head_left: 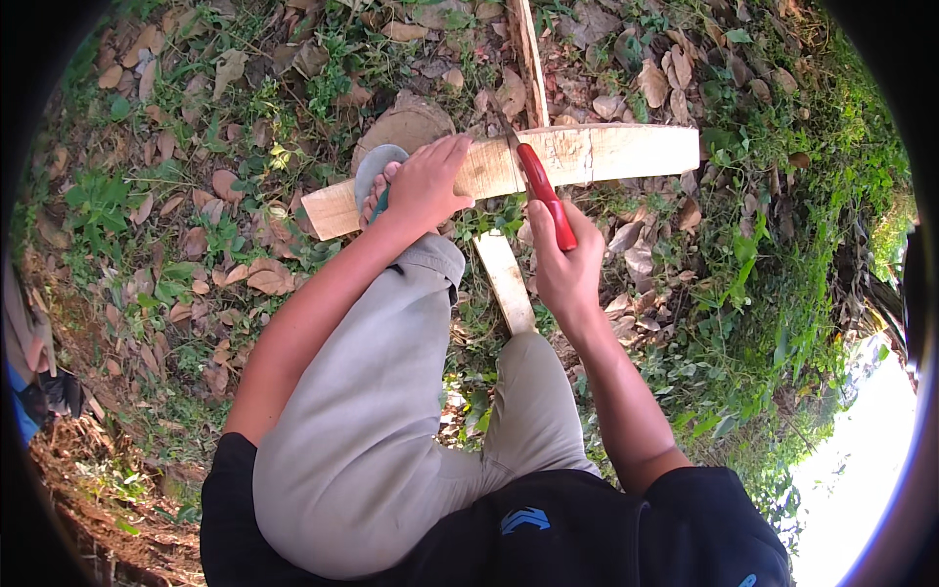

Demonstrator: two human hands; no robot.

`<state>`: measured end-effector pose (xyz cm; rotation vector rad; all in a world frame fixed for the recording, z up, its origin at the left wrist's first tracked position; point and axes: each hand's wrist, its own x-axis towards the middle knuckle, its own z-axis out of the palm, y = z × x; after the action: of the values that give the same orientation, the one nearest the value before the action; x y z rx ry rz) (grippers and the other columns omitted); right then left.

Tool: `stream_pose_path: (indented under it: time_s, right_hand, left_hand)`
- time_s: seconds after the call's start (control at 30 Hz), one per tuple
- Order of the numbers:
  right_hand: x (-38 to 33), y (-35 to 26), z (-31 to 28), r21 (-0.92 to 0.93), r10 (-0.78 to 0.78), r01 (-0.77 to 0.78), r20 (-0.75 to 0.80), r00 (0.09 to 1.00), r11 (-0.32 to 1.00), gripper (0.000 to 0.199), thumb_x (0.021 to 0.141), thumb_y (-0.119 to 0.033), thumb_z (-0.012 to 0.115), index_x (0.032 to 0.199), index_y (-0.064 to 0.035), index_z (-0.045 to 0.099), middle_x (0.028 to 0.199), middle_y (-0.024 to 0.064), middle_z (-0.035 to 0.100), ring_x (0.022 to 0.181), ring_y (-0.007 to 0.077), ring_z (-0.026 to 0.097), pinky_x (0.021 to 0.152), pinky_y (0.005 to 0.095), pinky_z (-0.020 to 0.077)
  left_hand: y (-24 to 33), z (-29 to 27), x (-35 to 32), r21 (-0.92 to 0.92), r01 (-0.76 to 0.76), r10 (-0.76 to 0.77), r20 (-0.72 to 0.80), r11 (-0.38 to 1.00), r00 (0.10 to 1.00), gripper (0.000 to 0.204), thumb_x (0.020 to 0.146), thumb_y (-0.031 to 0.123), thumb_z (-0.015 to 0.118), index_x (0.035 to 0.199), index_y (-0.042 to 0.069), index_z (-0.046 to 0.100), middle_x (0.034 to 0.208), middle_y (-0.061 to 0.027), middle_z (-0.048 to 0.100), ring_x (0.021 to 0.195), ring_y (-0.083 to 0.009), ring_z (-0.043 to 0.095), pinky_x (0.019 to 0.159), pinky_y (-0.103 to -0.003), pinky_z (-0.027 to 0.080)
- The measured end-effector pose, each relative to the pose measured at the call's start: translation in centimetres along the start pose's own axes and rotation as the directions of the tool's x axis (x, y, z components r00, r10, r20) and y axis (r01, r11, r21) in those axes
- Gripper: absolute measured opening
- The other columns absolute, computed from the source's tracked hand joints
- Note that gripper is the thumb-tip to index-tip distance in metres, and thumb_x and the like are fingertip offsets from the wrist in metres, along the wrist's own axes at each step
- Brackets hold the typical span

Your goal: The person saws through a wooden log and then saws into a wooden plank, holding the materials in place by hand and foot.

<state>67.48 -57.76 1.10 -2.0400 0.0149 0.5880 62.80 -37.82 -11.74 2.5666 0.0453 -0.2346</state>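
A pale wooden plank [636, 154] lies crosswise in front of me, slightly curved to the eye. My left hand [427, 184] is pressed down over it, fingers toward its far edge and thumb by the near edge. Beside that hand, my sandalled foot [380, 176] rests on the plank's left part. In my right hand [569, 259] is the red handle of a handsaw [546, 196], with the fingers closed round it. The saw's thin dark blade crosses the plank near its middle, pointing away from me; its lower part is hidden.
A cut tree stump [406, 129] stands behind the plank's left part. One narrow wood strip [529, 64] runs away beyond the plank, and another wood piece [504, 282] lies on the near side by my knee. Dry leaves and low green plants cover the ground.
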Motion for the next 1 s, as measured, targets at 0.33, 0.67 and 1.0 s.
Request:
stream_pose_path:
  time_s: [0.33,0.67,1.0]
  right_hand:
    - [-3.5,5.4,0.7,0.012,-0.141,0.141,-0.043,0.989,0.990,0.028,0.102,-0.018,0.064,0.080,-0.0007,0.059,0.056,0.0039,0.046,0.049,0.0086,0.040,0.046,0.0315,0.0330]
    - [-1.8,4.8,-0.8,0.030,-0.073,0.074,-0.018,0.997,0.997,0.031,0.099,-0.021,0.065,0.078,0.0016,0.060,0.056,0.0060,0.050,0.052,0.0106,0.044,0.049,0.0322,0.0365]
    - [-2.9,4.6,0.1,0.060,-0.113,0.116,-0.059,0.992,0.991,0.025,0.098,-0.019,0.067,0.083,0.0012,0.062,0.055,0.0066,0.051,0.050,0.0104,0.045,0.047,0.0326,0.0381]
  left_hand:
    - [-0.2,0.2,-0.5,-0.014,0.001,-0.001,-0.011,1.000,1.000,0.090,0.067,0.028,0.091,0.143,0.005,0.050,0.143,-0.0129,0.057,0.134,-0.0290,0.054,0.113,-0.040,0.043]
    - [0.1,0.3,0.5,-0.007,-0.026,0.026,0.016,1.000,1.000,0.090,0.068,0.029,0.090,0.144,0.005,0.048,0.144,-0.0135,0.056,0.135,-0.0299,0.054,0.113,-0.042,0.044]
    - [0.2,0.3,-0.4,0.045,-0.014,0.014,-0.012,0.999,1.000,0.092,0.069,0.031,0.089,0.146,0.005,0.046,0.146,-0.0134,0.054,0.137,-0.0299,0.052,0.114,-0.042,0.043]
